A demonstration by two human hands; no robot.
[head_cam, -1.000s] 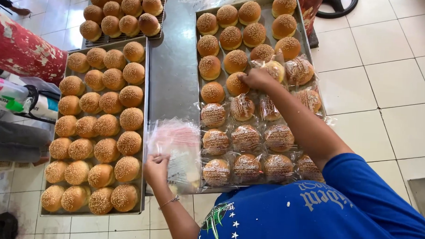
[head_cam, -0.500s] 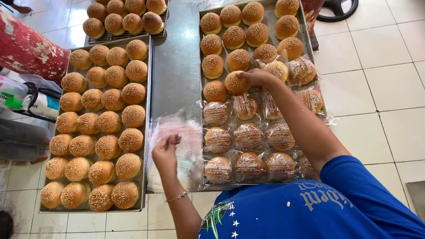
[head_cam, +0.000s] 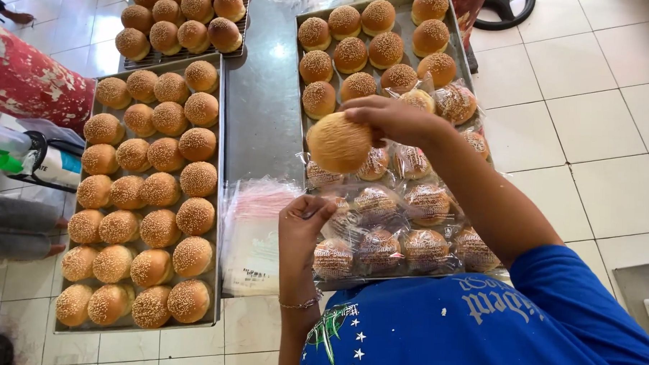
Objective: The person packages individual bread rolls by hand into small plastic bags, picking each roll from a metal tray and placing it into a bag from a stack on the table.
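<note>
My right hand (head_cam: pixel 391 120) holds a sesame bun (head_cam: pixel 338 142) lifted above the right tray (head_cam: pixel 299 74), underside toward me. That tray carries bare buns at its far end and several bagged buns (head_cam: pixel 401 243) at the near end. My left hand (head_cam: pixel 303 228) hovers between the trays, its fingers pinched on a thin clear plastic bag at the edge of the stack of bags (head_cam: pixel 254 234). A bracelet sits on the left wrist.
A left tray (head_cam: pixel 219 200) full of sesame buns lies beside the bag stack, and a further tray of darker buns (head_cam: pixel 179 19) lies beyond it. The trays rest on a dark steel table (head_cam: pixel 259 108) over white floor tiles. A person in red (head_cam: pixel 26 78) stands at the far left.
My right hand has picked a bun off the right tray and brought it toward me. My left hand shifted right from the bag stack with its fingers closing.
</note>
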